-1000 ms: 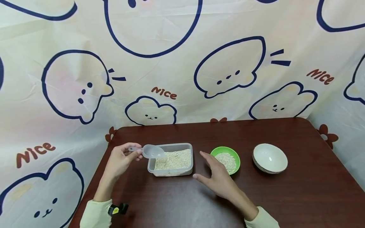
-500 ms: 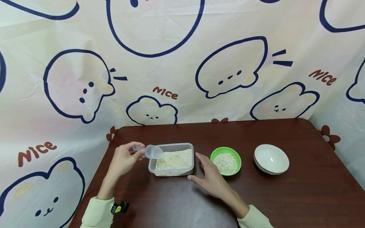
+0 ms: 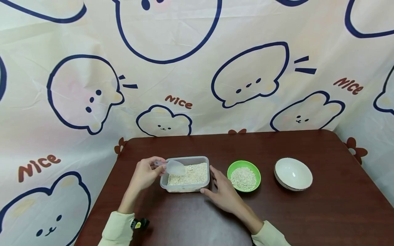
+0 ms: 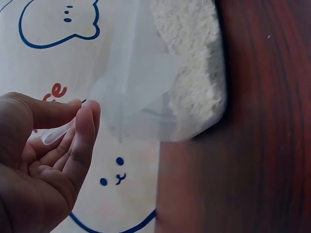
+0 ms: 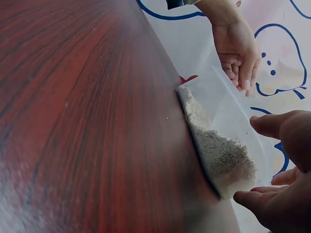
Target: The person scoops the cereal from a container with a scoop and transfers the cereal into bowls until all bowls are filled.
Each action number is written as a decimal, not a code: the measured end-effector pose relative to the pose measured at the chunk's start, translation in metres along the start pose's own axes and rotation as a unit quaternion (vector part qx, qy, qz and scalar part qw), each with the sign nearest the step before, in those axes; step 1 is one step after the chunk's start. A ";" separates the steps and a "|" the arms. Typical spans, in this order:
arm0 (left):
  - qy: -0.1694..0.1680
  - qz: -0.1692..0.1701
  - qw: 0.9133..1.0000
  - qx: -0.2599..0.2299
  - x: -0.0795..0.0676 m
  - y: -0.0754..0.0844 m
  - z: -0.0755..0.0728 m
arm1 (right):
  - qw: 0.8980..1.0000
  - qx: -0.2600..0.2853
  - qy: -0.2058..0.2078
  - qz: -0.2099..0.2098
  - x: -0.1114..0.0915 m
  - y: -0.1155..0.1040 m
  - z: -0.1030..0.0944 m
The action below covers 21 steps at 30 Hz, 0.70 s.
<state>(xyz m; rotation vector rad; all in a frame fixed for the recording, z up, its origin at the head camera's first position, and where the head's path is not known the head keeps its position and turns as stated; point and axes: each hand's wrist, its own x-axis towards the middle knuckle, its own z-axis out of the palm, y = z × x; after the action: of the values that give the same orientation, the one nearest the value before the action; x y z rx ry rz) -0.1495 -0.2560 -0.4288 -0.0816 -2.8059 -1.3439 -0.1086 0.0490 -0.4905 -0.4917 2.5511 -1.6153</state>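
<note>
My left hand (image 3: pixel 146 173) pinches the short handle of a translucent plastic scoop (image 3: pixel 175 167) between thumb and fingertips. The scoop's bowl hangs over the left part of a clear rectangular container (image 3: pixel 184 189), overlapping its rim in the head view. Pale oats (image 3: pixel 197 173) fill much of this container, heaped toward the right. Fingers extended, my right hand (image 3: pixel 224 194) is at the container's right end, the thumb by the front corner and the fingertips right at the side wall. In the right wrist view, the right fingertips (image 5: pixel 245 198) come up close to that wall.
To the right of the container is a small green bowl (image 3: pixel 259 172) holding oats. Farther right stands a white bowl (image 3: pixel 293 173). All rest on a dark brown table (image 3: pixel 191 222), with a printed cloth (image 3: pixel 197 82) behind it.
My left hand has moved right and slightly lower, carrying the scoop farther over the container. My right hand has shifted left from beside the green bowl to the container's right end.
</note>
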 end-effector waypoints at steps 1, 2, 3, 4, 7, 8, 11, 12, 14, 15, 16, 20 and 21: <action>-0.002 -0.001 1.000 -0.007 0.001 -0.001 0.003 | 1.000 0.001 0.000 -0.001 0.000 0.000 0.000; -0.003 -0.003 1.000 -0.014 0.002 -0.002 0.005 | 1.000 0.003 0.000 -0.001 0.000 0.000 0.001; -0.005 -0.004 1.000 -0.022 0.003 -0.002 0.008 | 1.000 0.006 -0.001 -0.002 0.001 0.000 0.001; -0.006 -0.006 0.999 -0.031 0.004 -0.002 0.011 | 1.000 0.009 -0.002 -0.002 0.001 0.001 0.001; -0.008 -0.004 0.999 -0.053 0.006 0.001 0.019 | 1.000 0.019 -0.004 -0.004 0.002 0.002 0.002; -0.009 -0.001 0.998 -0.058 0.007 0.002 0.021 | 1.000 0.023 -0.004 -0.004 0.002 0.002 0.003; -0.010 0.000 0.997 -0.077 0.009 0.007 0.029 | 0.999 0.032 -0.006 -0.006 0.003 0.004 0.004; -0.011 0.000 0.997 -0.083 0.009 0.008 0.032 | 0.999 0.034 -0.005 -0.008 0.004 0.004 0.004; -0.009 -0.006 0.996 -0.094 0.010 0.010 0.036 | 0.999 0.040 -0.004 -0.009 0.004 0.005 0.005; -0.008 -0.011 0.995 -0.099 0.010 0.012 0.037 | 0.999 0.041 -0.003 -0.010 0.005 0.005 0.005; -0.007 -0.014 0.995 -0.100 0.010 0.012 0.038 | 0.999 0.042 -0.002 -0.010 0.005 0.005 0.005; -0.008 -0.019 0.995 -0.098 0.009 0.014 0.041 | 0.999 0.040 0.001 -0.010 0.004 0.004 0.006; -0.009 -0.020 0.995 -0.096 0.008 0.014 0.041 | 0.999 0.040 0.001 -0.010 0.004 0.004 0.007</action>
<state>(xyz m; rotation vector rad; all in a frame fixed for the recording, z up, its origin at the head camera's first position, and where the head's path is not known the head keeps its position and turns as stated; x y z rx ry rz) -0.1567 -0.2153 -0.4434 -0.0436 -2.6984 -1.6272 -0.1119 0.0434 -0.4966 -0.5095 2.4798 -1.7164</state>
